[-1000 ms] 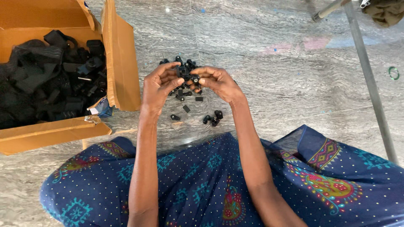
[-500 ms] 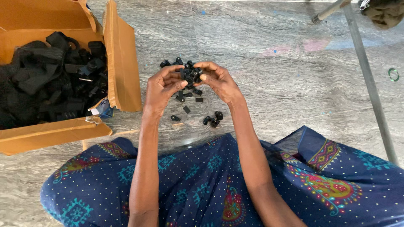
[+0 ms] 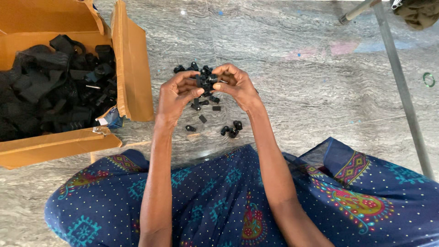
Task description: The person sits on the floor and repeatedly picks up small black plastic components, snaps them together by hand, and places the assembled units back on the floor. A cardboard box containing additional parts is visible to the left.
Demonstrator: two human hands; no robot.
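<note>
Head view, one item in hand: small black plastic part (image 3: 208,81), pinched between the fingers of both hands, held above the floor and just over the loose pile

Left hand (image 3: 176,96): fingers (image 3: 191,91) closed on the left side of the part, thumb and forefinger tips touching it

Right hand (image 3: 235,84): fingers (image 3: 218,86) curled together on the right side of the same part, tips meeting those of the left hand

Directly beneath and beyond the fingers: heap of small black plastic pieces (image 3: 192,68) on the grey marbled stone floor (image 3: 297,91)

Nearer the person than the fingers: scattered black pieces (image 3: 232,129), a few lying apart from one another

Well to the left of the fingers: open cardboard box (image 3: 132,82), flaps out, filled with black straps and fittings (image 3: 50,96)

Below the forearms: dark blue patterned cloth (image 3: 219,201) over the person's lap

Far right of the fingers: slanted metal leg (image 3: 402,91); beside it a small green ring (image 3: 429,79) on the floor; bundle of olive cloth (image 3: 418,13) at the top corner
</note>
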